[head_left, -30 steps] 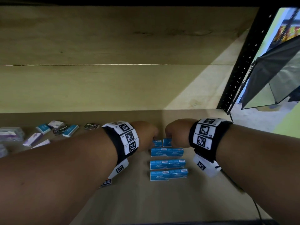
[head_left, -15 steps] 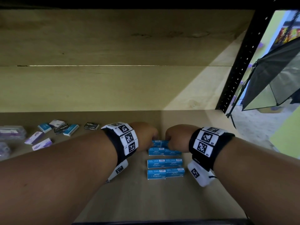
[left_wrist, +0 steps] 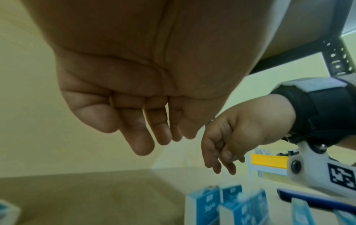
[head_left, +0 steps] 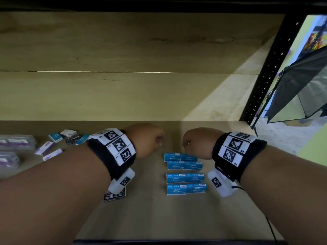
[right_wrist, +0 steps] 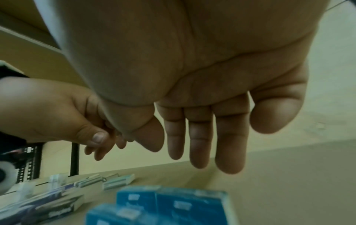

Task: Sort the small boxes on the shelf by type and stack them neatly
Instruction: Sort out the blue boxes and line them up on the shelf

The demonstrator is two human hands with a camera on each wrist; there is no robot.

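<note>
Blue staple boxes (head_left: 185, 178) lie in four side-by-side rows on the wooden shelf (head_left: 150, 218), just right of centre. They also show in the left wrist view (left_wrist: 227, 205) and, blurred, in the right wrist view (right_wrist: 173, 204). My left hand (head_left: 146, 140) hovers left of the rear row, fingers (left_wrist: 142, 141) hanging relaxed and holding nothing. My right hand (head_left: 196, 142) hovers above the right end of that row, fingers (right_wrist: 200, 144) loose and empty. The two hands are a short gap apart.
A black staple box (head_left: 115, 196) lies partly under my left wrist. Mixed small boxes (head_left: 70, 137), purple boxes (head_left: 46, 147) and clear plastic packs (head_left: 17, 144) sit at the left. The black shelf post (head_left: 270, 68) stands at the right. The shelf's front edge (head_left: 159, 242) is near.
Both hands have let go of the rear blue boxes, lifted and drawn apart. The rear row now lies uncovered between them.
</note>
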